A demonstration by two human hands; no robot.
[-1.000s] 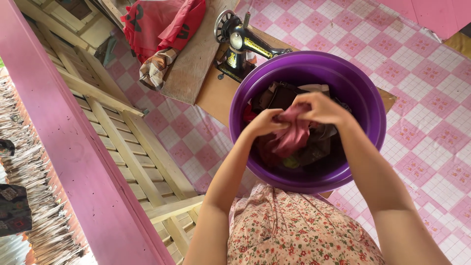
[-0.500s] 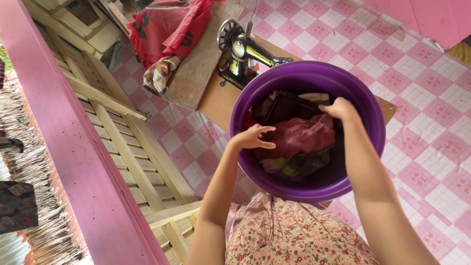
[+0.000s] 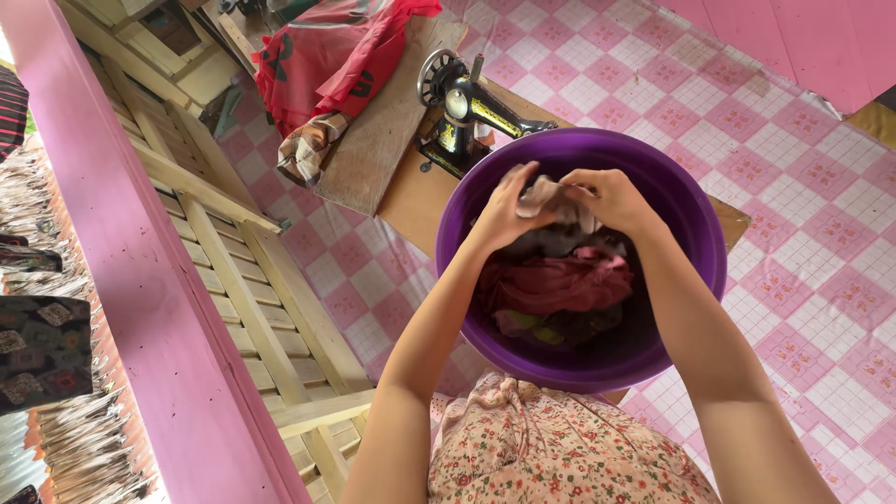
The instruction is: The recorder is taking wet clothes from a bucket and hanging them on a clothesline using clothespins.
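Pink checked floor is seen behind a purple tub at the middle of the frame. Most clothes are left inside. One pale cloth is pinched above them by the left hand and right hand.

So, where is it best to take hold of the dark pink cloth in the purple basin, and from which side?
Probably the raised fold at the top of the dark pink cloth, reached from above. It lies crumpled on the other clothes, walled in by the purple basin, so sideways access is blocked. Both the left hand and right hand already hold a pale cloth.
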